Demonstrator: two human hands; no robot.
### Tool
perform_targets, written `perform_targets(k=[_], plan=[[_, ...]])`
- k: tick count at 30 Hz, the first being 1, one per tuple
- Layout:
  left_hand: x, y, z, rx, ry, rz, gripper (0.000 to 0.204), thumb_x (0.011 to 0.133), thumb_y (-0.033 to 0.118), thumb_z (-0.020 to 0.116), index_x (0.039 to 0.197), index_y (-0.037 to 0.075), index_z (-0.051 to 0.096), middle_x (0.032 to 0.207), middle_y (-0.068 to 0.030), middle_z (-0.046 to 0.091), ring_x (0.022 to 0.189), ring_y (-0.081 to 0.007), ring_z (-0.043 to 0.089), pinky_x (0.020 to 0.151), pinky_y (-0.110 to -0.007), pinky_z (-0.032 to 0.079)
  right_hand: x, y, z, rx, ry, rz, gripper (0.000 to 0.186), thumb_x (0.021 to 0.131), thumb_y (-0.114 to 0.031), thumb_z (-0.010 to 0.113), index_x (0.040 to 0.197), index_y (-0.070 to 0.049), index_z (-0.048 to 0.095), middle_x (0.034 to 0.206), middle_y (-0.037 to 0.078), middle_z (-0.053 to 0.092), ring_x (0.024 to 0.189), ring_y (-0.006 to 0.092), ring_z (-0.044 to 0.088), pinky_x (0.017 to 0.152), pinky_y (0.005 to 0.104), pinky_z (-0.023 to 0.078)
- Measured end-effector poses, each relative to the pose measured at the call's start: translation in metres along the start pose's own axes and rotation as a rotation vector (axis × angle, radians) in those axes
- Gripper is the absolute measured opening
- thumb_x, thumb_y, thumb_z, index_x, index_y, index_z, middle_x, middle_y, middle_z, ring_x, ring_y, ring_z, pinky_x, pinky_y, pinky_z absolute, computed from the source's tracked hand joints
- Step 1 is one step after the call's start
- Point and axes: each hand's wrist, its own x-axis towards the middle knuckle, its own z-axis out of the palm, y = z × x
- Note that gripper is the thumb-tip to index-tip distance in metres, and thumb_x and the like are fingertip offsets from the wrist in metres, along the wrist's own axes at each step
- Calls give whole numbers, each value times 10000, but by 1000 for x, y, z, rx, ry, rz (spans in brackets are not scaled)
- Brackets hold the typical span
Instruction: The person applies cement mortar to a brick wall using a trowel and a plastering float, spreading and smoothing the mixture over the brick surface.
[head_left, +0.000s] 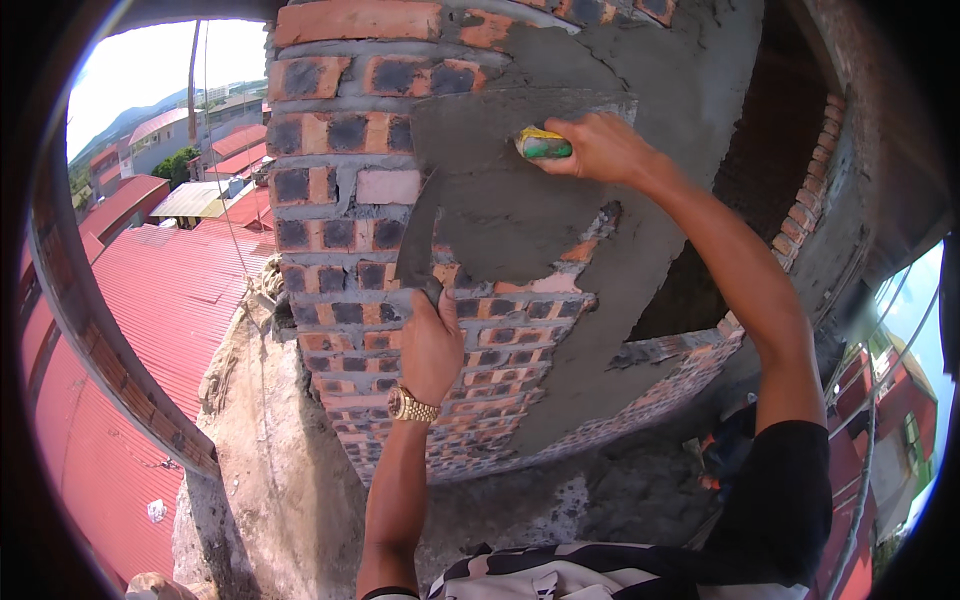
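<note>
My right hand (605,150) is closed round the yellow-and-green handle of a plastering float (460,125), whose wide flat plate lies against the upper brick wall (350,235). Lower and to the left, my left hand (432,345) grips a pointing trowel (418,235) by its handle, blade upward and close to the wall. Wet grey mortar (520,220) covers the bricks below the float and spreads right and downward. Bare brick with dark patches shows to the left and below. A gold-coloured watch (412,404) is on my left wrist.
Right of the plaster is a window opening (700,260) with a rough brick edge. Below lies a mortar-stained floor (560,510), with a blue and orange thing at its right, too unclear to name. On the left, a ledge (240,410) drops toward red roofs (160,300).
</note>
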Motion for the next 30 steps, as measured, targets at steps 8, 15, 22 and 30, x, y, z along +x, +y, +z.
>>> perform_targets(k=[8,15,22,30], plan=[[67,60,-18,222,98,137,376,1061,340,445,956,-21,441,654,-275,630,610,-469,646,481,-522,488,39,64,-55,-52,165,5,503,846,-527,699,1107,-97,679,793,182,703,749,377,690,689,467,546],[131,138,-40,399,170,305,382,1055,341,456,928,-19,452,695,-291,642,670,-478,664,549,-526,537,59,131,-111,-44,180,161,654,861,-652,633,1063,-35,707,885,177,707,824,311,686,731,420,536],[202,190,-54,455,219,582,542,1048,462,431,877,-47,503,760,-299,632,645,-472,638,558,-524,505,35,164,-140,277,170,429,624,885,-627,633,921,-6,687,755,122,644,738,242,622,697,386,489],[198,271,-55,234,-124,346,541,1038,497,430,864,-7,524,541,-37,481,357,-129,473,368,-292,425,-80,226,-96,493,171,807,665,902,-654,598,790,0,649,623,92,587,557,208,597,516,367,466]])
